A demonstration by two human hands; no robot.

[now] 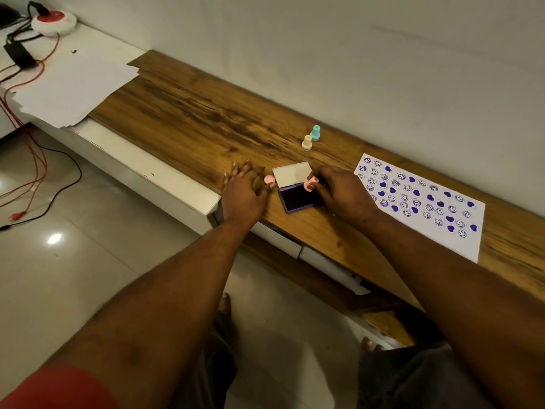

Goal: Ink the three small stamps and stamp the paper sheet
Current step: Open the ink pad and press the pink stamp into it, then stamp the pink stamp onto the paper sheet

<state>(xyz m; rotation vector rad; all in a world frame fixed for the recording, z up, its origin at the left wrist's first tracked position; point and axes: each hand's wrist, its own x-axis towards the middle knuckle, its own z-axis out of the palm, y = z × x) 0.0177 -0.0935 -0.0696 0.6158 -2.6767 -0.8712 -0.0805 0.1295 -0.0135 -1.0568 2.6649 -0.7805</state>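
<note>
An open purple ink pad (pixel 298 199) lies on the wooden shelf (pixel 191 113), its white lid (pixel 292 174) tipped back. My right hand (pixel 339 191) pinches a pink stamp (pixel 310 184) over the pad's far right part. A small pink cap (pixel 269 179) sits just left of the pad, beside the fingertips of my left hand (pixel 244 190), which rests flat on the wood. A cream stamp (pixel 307 142) and a teal stamp (pixel 315 132) stand upright behind the pad. The paper sheet (pixel 460 243), covered with several purple smileys and hearts, lies to the right.
The wall runs close behind the shelf. Loose white sheets (pixel 67 84) overlap the shelf's left end. A round red-and-white power hub (pixel 53 22), a black adapter (pixel 19 54) and red and black cables (pixel 35 160) lie at the far left. Tiled floor is below.
</note>
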